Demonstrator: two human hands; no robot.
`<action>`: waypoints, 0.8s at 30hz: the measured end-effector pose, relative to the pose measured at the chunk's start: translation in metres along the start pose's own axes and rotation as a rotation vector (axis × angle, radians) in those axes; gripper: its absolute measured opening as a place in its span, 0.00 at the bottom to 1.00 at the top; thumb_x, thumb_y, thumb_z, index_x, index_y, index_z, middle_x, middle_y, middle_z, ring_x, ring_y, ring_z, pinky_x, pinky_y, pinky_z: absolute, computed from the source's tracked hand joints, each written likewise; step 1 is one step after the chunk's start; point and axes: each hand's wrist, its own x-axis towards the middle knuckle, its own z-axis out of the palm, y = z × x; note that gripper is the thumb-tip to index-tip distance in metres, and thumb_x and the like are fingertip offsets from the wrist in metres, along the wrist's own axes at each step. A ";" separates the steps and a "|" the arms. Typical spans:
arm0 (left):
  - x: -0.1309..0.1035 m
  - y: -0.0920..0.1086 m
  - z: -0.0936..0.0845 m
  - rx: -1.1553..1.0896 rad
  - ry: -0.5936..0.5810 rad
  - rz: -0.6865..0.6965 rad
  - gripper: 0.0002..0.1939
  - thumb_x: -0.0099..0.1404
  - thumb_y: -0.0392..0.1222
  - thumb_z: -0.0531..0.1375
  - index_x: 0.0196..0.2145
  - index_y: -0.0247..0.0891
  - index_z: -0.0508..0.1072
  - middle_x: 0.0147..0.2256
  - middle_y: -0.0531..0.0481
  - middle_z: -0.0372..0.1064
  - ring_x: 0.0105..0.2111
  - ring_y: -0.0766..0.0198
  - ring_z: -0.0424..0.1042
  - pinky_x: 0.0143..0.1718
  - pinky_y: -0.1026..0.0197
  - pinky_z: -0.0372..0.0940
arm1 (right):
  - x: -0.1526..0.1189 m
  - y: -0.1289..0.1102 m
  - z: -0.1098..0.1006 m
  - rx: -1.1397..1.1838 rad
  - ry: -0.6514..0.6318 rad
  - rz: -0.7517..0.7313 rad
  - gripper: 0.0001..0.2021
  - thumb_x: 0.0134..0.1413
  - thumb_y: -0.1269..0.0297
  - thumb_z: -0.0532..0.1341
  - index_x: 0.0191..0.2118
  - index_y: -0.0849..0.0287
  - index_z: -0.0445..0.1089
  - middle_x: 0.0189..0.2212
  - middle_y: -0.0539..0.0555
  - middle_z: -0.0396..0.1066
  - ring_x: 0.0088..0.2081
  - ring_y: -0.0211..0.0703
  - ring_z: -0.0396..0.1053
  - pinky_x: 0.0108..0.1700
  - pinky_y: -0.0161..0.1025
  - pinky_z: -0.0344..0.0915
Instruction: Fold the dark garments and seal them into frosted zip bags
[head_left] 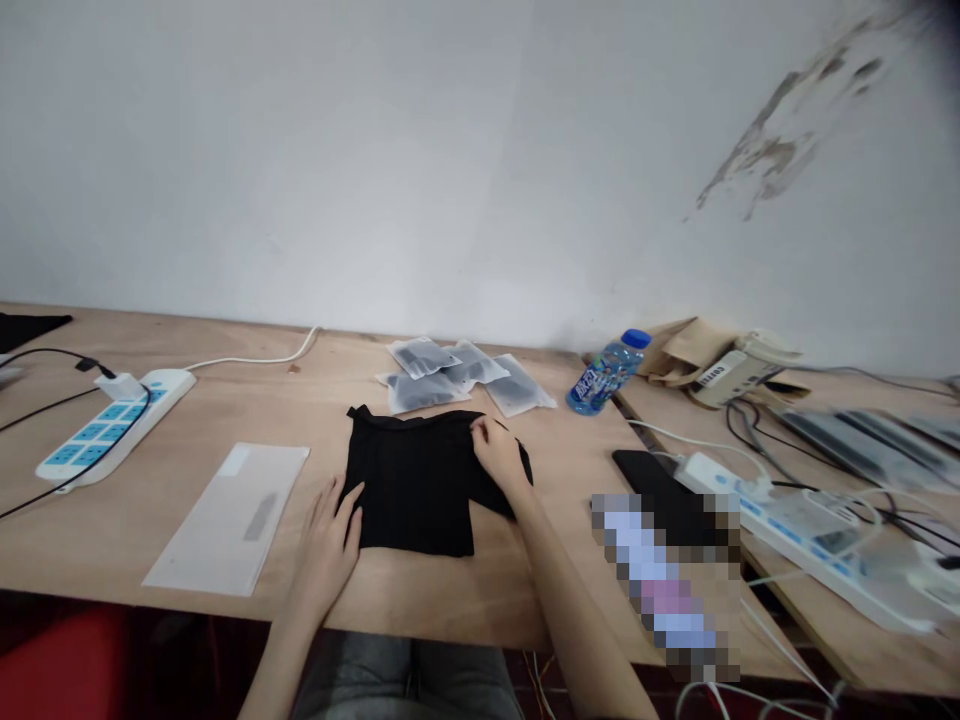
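A black garment (412, 485) lies spread on the wooden table in front of me, one sleeve-like part sticking out at its right. My left hand (334, 540) rests flat at the garment's lower left edge, fingers apart and fingertips touching the cloth. At the upper right, my right hand (495, 450) has its fingers closed in a pinch on the black cloth. To the left lies a flat, whitish, translucent bag (217, 530). Just behind the garment are several packed bags (442, 375) with dark contents.
A blue-capped bottle (606, 375) stands tilted in view, right of the packed bags. A power strip (112, 430) with cables lies at left, another power strip (810, 540) at right. Near the right are a pixelated patch (667, 590), a paper cup (742, 370) and the wall behind.
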 end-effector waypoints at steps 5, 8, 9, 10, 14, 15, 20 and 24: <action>-0.020 0.002 -0.013 0.056 -0.037 0.017 0.24 0.70 0.40 0.48 0.62 0.45 0.61 0.66 0.44 0.52 0.65 0.50 0.53 0.62 0.38 0.55 | -0.083 0.014 -0.021 -0.193 -0.109 -0.160 0.20 0.60 0.66 0.52 0.55 0.63 0.68 0.59 0.66 0.64 0.61 0.58 0.61 0.61 0.58 0.56; -0.038 0.003 -0.021 0.065 -0.064 0.040 0.25 0.70 0.41 0.48 0.63 0.47 0.60 0.65 0.46 0.54 0.65 0.51 0.53 0.62 0.38 0.54 | -0.125 0.022 -0.025 -0.382 -0.138 -0.246 0.24 0.64 0.64 0.48 0.63 0.63 0.60 0.64 0.64 0.57 0.65 0.56 0.54 0.62 0.58 0.55; -0.045 0.003 -0.023 0.064 -0.076 0.049 0.25 0.70 0.41 0.48 0.63 0.48 0.60 0.65 0.47 0.54 0.65 0.51 0.52 0.62 0.38 0.54 | -0.136 0.023 -0.027 -0.408 -0.141 -0.247 0.24 0.65 0.63 0.47 0.64 0.62 0.59 0.64 0.64 0.57 0.65 0.56 0.54 0.62 0.57 0.56; -0.052 0.004 -0.026 0.065 -0.082 0.052 0.25 0.69 0.42 0.49 0.63 0.49 0.60 0.65 0.47 0.53 0.66 0.51 0.52 0.62 0.38 0.55 | -0.145 0.024 -0.029 -0.416 -0.143 -0.240 0.24 0.66 0.62 0.47 0.64 0.61 0.59 0.65 0.62 0.56 0.65 0.55 0.55 0.61 0.57 0.57; -0.067 0.008 -0.035 0.083 -0.073 0.046 0.22 0.68 0.45 0.52 0.59 0.48 0.66 0.67 0.48 0.47 0.66 0.48 0.50 0.60 0.39 0.59 | -0.162 0.018 -0.043 -0.323 -0.139 -0.196 0.23 0.65 0.60 0.48 0.62 0.57 0.62 0.63 0.60 0.60 0.63 0.53 0.59 0.60 0.54 0.61; -0.064 0.010 -0.036 0.084 -0.069 0.051 0.20 0.67 0.46 0.53 0.56 0.47 0.68 0.68 0.48 0.46 0.66 0.47 0.49 0.60 0.39 0.60 | -0.160 0.015 -0.047 -0.282 -0.126 -0.181 0.22 0.65 0.60 0.48 0.60 0.58 0.64 0.61 0.60 0.63 0.61 0.52 0.61 0.59 0.53 0.62; 0.005 0.020 -0.031 0.008 -0.036 0.106 0.17 0.69 0.43 0.50 0.54 0.46 0.68 0.65 0.49 0.53 0.64 0.53 0.54 0.61 0.45 0.59 | -0.111 0.007 -0.066 -0.225 -0.004 -0.104 0.17 0.64 0.63 0.50 0.53 0.56 0.68 0.51 0.59 0.72 0.51 0.52 0.70 0.54 0.50 0.65; 0.085 0.017 -0.016 0.041 -0.151 0.194 0.18 0.70 0.39 0.49 0.55 0.43 0.68 0.63 0.46 0.58 0.64 0.54 0.53 0.62 0.46 0.54 | -0.061 0.021 -0.064 -0.339 -0.124 -0.020 0.13 0.61 0.68 0.52 0.48 0.60 0.70 0.45 0.62 0.73 0.47 0.51 0.70 0.49 0.44 0.63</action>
